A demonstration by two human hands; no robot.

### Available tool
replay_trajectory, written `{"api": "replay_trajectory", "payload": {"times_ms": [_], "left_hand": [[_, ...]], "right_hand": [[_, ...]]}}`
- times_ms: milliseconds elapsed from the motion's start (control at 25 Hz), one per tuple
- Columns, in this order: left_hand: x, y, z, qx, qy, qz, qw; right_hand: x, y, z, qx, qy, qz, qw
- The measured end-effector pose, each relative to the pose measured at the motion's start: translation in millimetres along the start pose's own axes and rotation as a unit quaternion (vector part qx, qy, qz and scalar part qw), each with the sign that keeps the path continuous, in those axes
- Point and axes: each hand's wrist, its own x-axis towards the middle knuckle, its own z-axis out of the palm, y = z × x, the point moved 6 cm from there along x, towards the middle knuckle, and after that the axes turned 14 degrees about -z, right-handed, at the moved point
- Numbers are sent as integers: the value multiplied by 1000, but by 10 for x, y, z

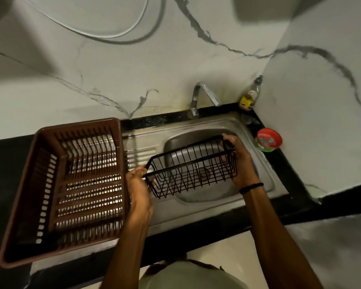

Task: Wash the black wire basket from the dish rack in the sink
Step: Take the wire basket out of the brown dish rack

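Near edge: person's shirt (188, 276), both forearms reaching out over the counter (296, 184). Black band (251, 187) on right wrist.

Left hand (138, 184) grips the basket (191, 163) at its left end, fingers curled round the top wire. Right hand (241, 159) grips the right end, thumb over the rim and fingers wrapped round the end wires. Both holds firm, nothing loose.

The basket is empty, held level-ish with its left end a bit nearer, in the air above the sink (196, 195). It is not resting on the basin; the drain (203, 174) shows through its wires.

Rack (29, 184) is brown plastic, to the left on the drainboard and counter, just beside the left hand, with nothing in it that I can see.

Far: tap (198, 97) behind the sink, spout aimed toward the basin, no water seen running. Bottle (249, 97) in the far right corner, red-lid tub (268, 139) right of the sink. Marbled wall (113, 80) behind, hose loop up top.

Progress: early. The basket is out of the rack and over the sink, so the fetch part looks done. Washing not begun: basin looks dry, no suds, no sponge in view. Left to do, likely: lower the basket under the tap, turn water on, scrub, rinse.
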Motion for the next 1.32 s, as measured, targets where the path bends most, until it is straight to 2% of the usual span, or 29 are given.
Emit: {"api": "replay_trajectory", "payload": {"times_ms": [120,200,400,600,720,840,960,1160,1320], "left_hand": [[27,-160,212,7,5,14,1000],[71,-233,311,16,-9,27,999],[266,-484,625,33,-31,34,998],[484,-812,819,155,-14,31,987],[508,-945,935,162,48,30,985],[676,-1084,995,207,87,48,973],[1023,-1229,1048,206,98,37,973],[1647,-1431,1173,231,102,14,967],[2021,-1531,1240,238,116,-14,964]], "right_hand": [[-21,40,-279,-50,44,19,998],[0,96,-458,-78,62,62,993],[393,431,-953,-85,-14,177,980],[1000,849,-1362,-194,-77,239,948],[1282,982,-1424,-276,-144,217,925],[1463,1205,-1468,-298,-184,187,918],[1626,1505,-1581,-345,-180,176,904],[1856,1951,-1774,-384,-129,219,888],[2034,2221,-1848,-451,-118,197,863]]}}
